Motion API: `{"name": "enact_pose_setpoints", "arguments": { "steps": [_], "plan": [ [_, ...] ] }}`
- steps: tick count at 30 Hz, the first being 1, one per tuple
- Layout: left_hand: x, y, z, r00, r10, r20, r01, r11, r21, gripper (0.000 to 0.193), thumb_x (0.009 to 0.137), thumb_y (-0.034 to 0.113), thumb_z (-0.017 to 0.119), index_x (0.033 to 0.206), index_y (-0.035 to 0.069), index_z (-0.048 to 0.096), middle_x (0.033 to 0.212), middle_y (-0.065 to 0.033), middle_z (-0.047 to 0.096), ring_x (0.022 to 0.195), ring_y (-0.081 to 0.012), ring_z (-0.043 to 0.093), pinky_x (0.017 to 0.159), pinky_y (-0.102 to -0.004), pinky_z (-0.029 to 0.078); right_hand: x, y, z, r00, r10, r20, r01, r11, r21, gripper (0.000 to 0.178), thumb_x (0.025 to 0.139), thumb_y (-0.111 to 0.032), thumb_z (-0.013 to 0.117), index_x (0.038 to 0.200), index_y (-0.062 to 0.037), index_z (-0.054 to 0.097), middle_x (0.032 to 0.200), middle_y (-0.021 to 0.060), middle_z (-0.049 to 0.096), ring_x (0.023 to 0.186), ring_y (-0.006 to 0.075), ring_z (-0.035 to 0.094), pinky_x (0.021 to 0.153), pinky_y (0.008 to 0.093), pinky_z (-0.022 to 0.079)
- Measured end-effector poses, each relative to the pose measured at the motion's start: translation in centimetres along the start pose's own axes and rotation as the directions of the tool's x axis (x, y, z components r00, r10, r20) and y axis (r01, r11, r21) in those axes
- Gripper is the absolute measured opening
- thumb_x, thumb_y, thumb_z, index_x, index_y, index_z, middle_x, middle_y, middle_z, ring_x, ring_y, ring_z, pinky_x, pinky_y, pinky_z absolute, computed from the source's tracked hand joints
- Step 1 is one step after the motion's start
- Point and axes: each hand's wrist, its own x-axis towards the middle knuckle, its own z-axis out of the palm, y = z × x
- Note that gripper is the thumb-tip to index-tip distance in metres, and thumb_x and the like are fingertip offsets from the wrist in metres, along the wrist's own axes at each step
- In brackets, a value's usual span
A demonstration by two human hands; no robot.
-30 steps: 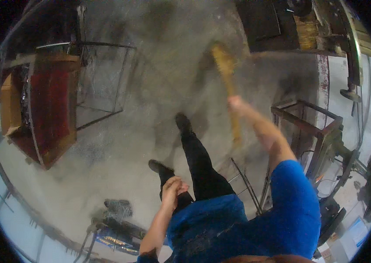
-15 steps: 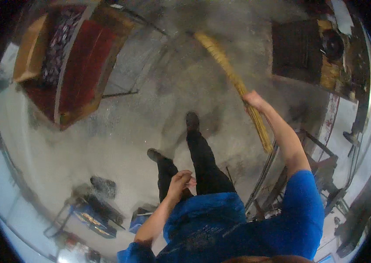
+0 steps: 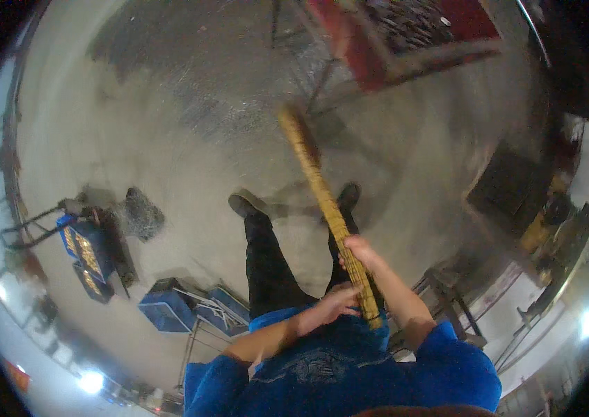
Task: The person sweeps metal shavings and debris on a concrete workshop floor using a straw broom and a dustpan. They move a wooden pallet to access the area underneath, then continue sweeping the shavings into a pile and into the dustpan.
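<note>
A long yellow broom (image 3: 323,193) of bundled stalks slants in front of my body. Its far end is dark and smeared by motion, and its near end lies against my blue shirt. My right hand (image 3: 364,254) is closed round the lower half of the handle. Beside the near end is my left hand (image 3: 336,306), its fingers loosely apart and reaching to the handle. Whether these fingers touch it I cannot tell.
Dark shavings (image 3: 232,118) are scattered over the concrete floor ahead. A red bin (image 3: 357,48) on legs, with metal pieces in it, stands at the far right. Blue boxes (image 3: 169,311) and a hand cart (image 3: 37,226) are at the left. A dark block (image 3: 506,181) stands right.
My view has turned left, so the red bin now lies far right. The broom has come in closer to my body, and my left hand has moved up to its near end.
</note>
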Motion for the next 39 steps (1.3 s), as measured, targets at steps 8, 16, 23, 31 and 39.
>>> {"name": "enact_pose_setpoints", "arguments": {
  "steps": [8, 16, 23, 31, 39],
  "plan": [
    [-12.6, 12.2, -18.2, 0.923, 0.148, -0.354, -0.087, 0.979, 0.184, 0.032, 0.071, 0.027, 0.061, 0.092, 0.005, 0.054, 0.076, -0.0097, 0.056, 0.062, -0.0235, 0.058, 0.057, -0.0346, 0.047, 14.0, 0.1, 21.1, 0.965, -0.091, -0.247, 0.135, 0.976, 0.169, 0.017, 0.082, -0.022, 0.039, 0.088, -0.007, 0.041, 0.072, 0.0125, 0.047, 0.054, 0.0258, 0.049, 0.049, 0.0411, 0.044],
    [-25.8, 30.5, -25.5, 0.626, 0.624, -0.468, -0.439, 0.778, 0.449, 0.025, 0.068, 0.012, 0.06, 0.087, 0.0, 0.049, 0.065, -0.0045, 0.05, 0.05, -0.0142, 0.05, 0.044, -0.0284, 0.045, 23.2, -14.1, 46.5, 0.953, -0.202, 0.227, 0.183, 0.978, 0.105, 0.029, 0.082, -0.031, 0.033, 0.088, -0.0041, 0.037, 0.063, 0.0125, 0.048, 0.052, 0.0248, 0.051, 0.049, 0.0392, 0.046],
    [-21.8, 26.3, -23.6, 0.852, 0.5, -0.155, -0.486, 0.866, 0.117, 0.036, 0.066, 0.011, 0.059, 0.096, 0.001, 0.043, 0.065, -0.0067, 0.048, 0.051, -0.018, 0.052, 0.042, -0.031, 0.047, 16.1, -14.2, 40.4, 0.976, -0.202, -0.083, 0.204, 0.979, 0.005, 0.014, 0.079, -0.018, 0.038, 0.085, -0.0058, 0.04, 0.061, 0.0115, 0.047, 0.046, 0.024, 0.05, 0.041, 0.0363, 0.042],
    [-21.3, 40.9, -27.0, 0.922, 0.356, -0.154, -0.331, 0.929, 0.165, 0.033, 0.067, 0.021, 0.064, 0.092, 0.004, 0.049, 0.068, -0.0064, 0.052, 0.052, -0.0154, 0.051, 0.041, -0.0277, 0.044, 27.9, -21.1, 39.0, 0.951, -0.138, -0.275, 0.212, 0.942, 0.261, 0.023, 0.08, -0.021, 0.044, 0.095, -0.0039, 0.039, 0.076, 0.0117, 0.047, 0.057, 0.0266, 0.051, 0.049, 0.0416, 0.044],
    [-24.0, 34.5, -25.5, 0.967, 0.191, -0.17, -0.142, 0.954, 0.265, 0.041, 0.066, 0.01, 0.062, 0.101, -0.003, 0.048, 0.074, -0.0066, 0.054, 0.058, -0.0161, 0.054, 0.047, -0.0286, 0.046, 20.3, -15.2, 39.3, 0.957, -0.069, -0.28, 0.152, 0.946, 0.287, 0.011, 0.076, -0.012, 0.048, 0.081, -0.0032, 0.044, 0.064, 0.0104, 0.047, 0.05, 0.0228, 0.049, 0.042, 0.0372, 0.043]
  ]
}}
